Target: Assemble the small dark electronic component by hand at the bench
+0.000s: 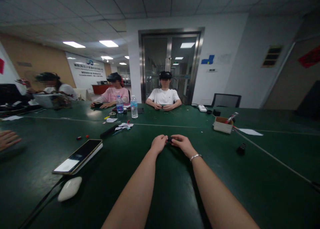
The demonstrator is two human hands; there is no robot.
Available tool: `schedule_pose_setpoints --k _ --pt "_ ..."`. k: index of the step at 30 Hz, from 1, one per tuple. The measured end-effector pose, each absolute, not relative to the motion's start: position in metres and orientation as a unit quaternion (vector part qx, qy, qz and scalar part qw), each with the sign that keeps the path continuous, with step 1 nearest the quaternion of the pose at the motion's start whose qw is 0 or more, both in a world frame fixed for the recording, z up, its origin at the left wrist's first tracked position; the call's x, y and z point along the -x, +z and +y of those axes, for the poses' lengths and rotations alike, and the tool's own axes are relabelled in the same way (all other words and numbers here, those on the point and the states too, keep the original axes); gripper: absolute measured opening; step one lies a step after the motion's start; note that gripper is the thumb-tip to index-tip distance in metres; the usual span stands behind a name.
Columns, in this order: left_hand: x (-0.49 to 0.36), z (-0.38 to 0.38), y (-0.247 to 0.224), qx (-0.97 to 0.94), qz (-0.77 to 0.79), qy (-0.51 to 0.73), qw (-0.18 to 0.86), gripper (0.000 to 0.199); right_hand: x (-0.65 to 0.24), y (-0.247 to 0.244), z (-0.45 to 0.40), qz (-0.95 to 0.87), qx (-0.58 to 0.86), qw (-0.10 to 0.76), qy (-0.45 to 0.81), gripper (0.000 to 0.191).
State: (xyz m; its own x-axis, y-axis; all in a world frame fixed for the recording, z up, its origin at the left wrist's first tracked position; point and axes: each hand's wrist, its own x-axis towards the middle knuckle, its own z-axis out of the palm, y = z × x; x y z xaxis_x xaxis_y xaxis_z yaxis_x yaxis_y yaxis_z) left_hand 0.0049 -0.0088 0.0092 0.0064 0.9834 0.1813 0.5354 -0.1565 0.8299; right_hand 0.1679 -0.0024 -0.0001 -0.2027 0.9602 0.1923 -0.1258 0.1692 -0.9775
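Both my arms reach forward over the dark green table (172, 202). My left hand (159, 144) is closed, its thumb and fingertips pinched at the left end of a small black object (169, 139). From the other side my right hand (183, 144), with a silver bracelet (195, 157) at the wrist, pinches the same object's right end. The object is too small and dark to name, and fingers cover much of it. It is held just above or on the tabletop; I cannot tell which.
Left of my arms lie a phone (78, 157) on a white block, a white mouse (70, 189) and a black cable. Water bottles (134, 107) stand farther back. A small box (223, 125) and a black item (241, 149) sit right. Another person's hand (9, 140) shows far left; several people sit opposite.
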Motion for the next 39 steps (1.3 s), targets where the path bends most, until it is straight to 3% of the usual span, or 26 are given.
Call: schedule_pose_setpoints --k 19,30,39 --pt "-0.0042 -0.0109 0.0106 -0.651 0.591 0.384 0.281 0.039 -0.1674 0.0028 -0.0054 -0.578 0.386 0.508 0.509 0.032" --pt "-0.0064 -0.0122 0.0102 -0.656 0.598 0.386 0.249 0.051 -0.17 0.0024 -0.0058 -0.615 0.409 0.505 0.446 0.038" --pt "-0.004 -0.0068 0.002 -0.644 0.563 0.454 0.25 0.034 -0.1684 0.0028 -0.006 -0.606 0.406 0.505 0.461 0.037"
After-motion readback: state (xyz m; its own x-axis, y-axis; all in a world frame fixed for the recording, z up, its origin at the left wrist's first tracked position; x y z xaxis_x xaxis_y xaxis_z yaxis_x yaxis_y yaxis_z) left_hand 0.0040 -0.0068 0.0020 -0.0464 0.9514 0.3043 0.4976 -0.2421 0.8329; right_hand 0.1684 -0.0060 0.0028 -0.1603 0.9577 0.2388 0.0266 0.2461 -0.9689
